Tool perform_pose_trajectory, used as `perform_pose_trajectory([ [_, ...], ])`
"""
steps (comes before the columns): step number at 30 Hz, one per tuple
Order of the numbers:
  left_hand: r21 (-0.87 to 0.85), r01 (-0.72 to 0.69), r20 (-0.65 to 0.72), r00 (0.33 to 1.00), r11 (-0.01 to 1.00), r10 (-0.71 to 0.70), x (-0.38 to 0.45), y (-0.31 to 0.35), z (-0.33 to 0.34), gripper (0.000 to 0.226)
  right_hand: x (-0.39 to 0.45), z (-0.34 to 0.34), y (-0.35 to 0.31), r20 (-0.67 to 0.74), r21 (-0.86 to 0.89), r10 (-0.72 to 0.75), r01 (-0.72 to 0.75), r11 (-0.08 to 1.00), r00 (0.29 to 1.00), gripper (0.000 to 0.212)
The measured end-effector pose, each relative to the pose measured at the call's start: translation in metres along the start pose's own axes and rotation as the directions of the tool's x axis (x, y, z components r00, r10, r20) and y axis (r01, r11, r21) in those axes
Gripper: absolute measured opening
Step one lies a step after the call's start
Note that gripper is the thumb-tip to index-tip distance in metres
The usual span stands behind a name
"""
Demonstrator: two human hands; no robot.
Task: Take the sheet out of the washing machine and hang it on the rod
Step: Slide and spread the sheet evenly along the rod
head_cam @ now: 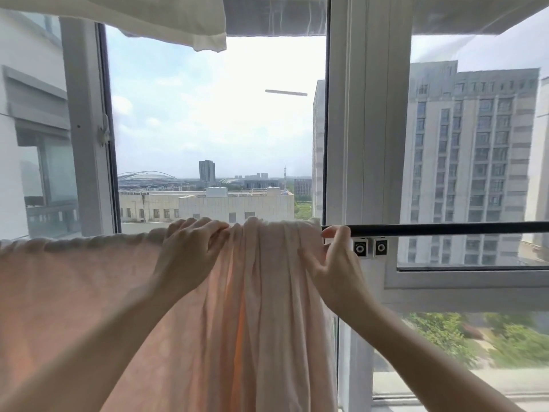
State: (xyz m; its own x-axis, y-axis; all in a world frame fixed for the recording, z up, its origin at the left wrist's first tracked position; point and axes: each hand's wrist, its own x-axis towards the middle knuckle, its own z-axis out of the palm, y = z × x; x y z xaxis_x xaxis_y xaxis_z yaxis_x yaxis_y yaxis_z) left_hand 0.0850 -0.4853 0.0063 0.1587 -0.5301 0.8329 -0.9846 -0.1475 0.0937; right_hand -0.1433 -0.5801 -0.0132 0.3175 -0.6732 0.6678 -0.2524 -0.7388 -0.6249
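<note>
A pale pink sheet [267, 292] hangs draped over a dark horizontal rod [445, 228] in front of the window. It is spread flat at the left and bunched into folds in the middle. My left hand [190, 248] grips the bunched top of the sheet on the rod. At the sheet's right edge, my right hand [332, 263] pinches the fabric beside the bare part of the rod. The washing machine is out of view.
A white window frame post [368, 129] stands just behind the rod, with two small black-and-white fittings [371, 248] on it. Another pale cloth [148, 19] hangs overhead at the top left. An open window pane [44, 129] is at the left.
</note>
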Motion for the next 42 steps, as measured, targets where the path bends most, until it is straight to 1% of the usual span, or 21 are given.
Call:
perform_pose_trajectory([
  [2,-0.004,-0.009,-0.01,1.0,1.0,0.009,0.001,0.0,0.004,0.039,0.002,0.011,-0.009,0.034,0.08,-0.006,0.003,0.997,0.999,0.054],
  [4,-0.023,0.001,-0.025,1.0,1.0,-0.002,0.001,0.0,0.006,0.04,0.004,0.021,-0.015,0.041,0.149,0.018,-0.024,0.989,0.999,0.068],
  [6,-0.035,0.01,-0.04,0.999,0.999,-0.012,0.0,0.001,0.007,0.042,0.005,0.032,-0.023,0.029,0.171,0.053,-0.058,0.984,0.998,0.081],
  [9,-0.006,-0.001,-0.045,0.999,1.0,0.001,0.002,0.003,0.009,0.047,0.005,0.051,-0.033,-0.061,0.102,0.07,-0.064,0.993,0.996,0.095],
  [12,0.003,-0.013,-0.041,0.999,1.0,0.013,0.003,0.004,0.011,0.05,0.006,0.07,-0.039,-0.198,0.005,0.066,-0.066,0.998,0.978,0.1],
  [14,-0.002,-0.015,-0.044,0.999,1.0,0.015,0.003,0.002,0.011,0.051,0.007,0.078,-0.04,-0.243,-0.071,0.036,-0.055,0.996,0.969,0.093],
  [17,-0.012,-0.026,-0.06,0.998,1.0,0.025,0.001,-0.003,0.01,0.052,0.012,0.073,-0.041,-0.201,-0.122,0.036,-0.061,0.991,0.979,0.074],
  [19,-0.011,-0.026,-0.074,0.997,1.0,0.025,0.0,-0.003,0.009,0.051,0.015,0.061,-0.044,-0.166,-0.165,0.009,-0.037,0.986,0.986,0.063],
  [22,-0.027,-0.011,-0.102,0.995,1.0,0.008,0.0,0.001,0.008,0.047,0.026,0.036,-0.053,-0.167,-0.228,-0.028,-0.011,0.974,0.986,0.05],
  [26,-0.093,0.022,-0.135,0.99,0.995,-0.034,0.003,0.005,0.009,0.035,0.044,0.007,-0.045,-0.221,-0.214,0.034,-0.083,0.973,0.975,0.034],
  [29,-0.12,0.077,-0.136,0.986,0.99,-0.094,0.007,0.006,0.011,0.028,0.048,-0.011,-0.031,-0.207,-0.239,0.068,-0.118,0.964,0.976,0.028],
  [31,-0.126,0.099,-0.139,0.983,0.987,-0.116,0.011,0.012,0.011,0.024,0.051,-0.023,-0.024,-0.244,-0.229,0.069,-0.127,0.965,0.967,0.027],
  [33,-0.136,0.08,-0.148,0.984,0.987,-0.1,0.015,0.023,0.011,0.024,0.055,-0.032,-0.019,-0.272,-0.212,0.041,-0.101,0.972,0.961,0.028],
  [37,-0.19,0.041,-0.116,0.991,0.981,-0.064,0.024,0.044,0.012,0.023,0.058,-0.046,-0.013,-0.215,-0.268,0.006,-0.065,0.961,0.977,0.03],
  [40,-0.225,0.021,-0.059,0.998,0.974,-0.036,0.026,0.053,0.018,0.024,0.06,-0.058,-0.006,-0.264,-0.228,-0.006,-0.057,0.972,0.964,0.032],
  [42,-0.213,0.001,-0.058,0.998,0.977,-0.013,0.025,0.052,0.022,0.024,0.062,-0.064,0.0,-0.265,-0.255,-0.014,-0.056,0.965,0.964,0.03],
])
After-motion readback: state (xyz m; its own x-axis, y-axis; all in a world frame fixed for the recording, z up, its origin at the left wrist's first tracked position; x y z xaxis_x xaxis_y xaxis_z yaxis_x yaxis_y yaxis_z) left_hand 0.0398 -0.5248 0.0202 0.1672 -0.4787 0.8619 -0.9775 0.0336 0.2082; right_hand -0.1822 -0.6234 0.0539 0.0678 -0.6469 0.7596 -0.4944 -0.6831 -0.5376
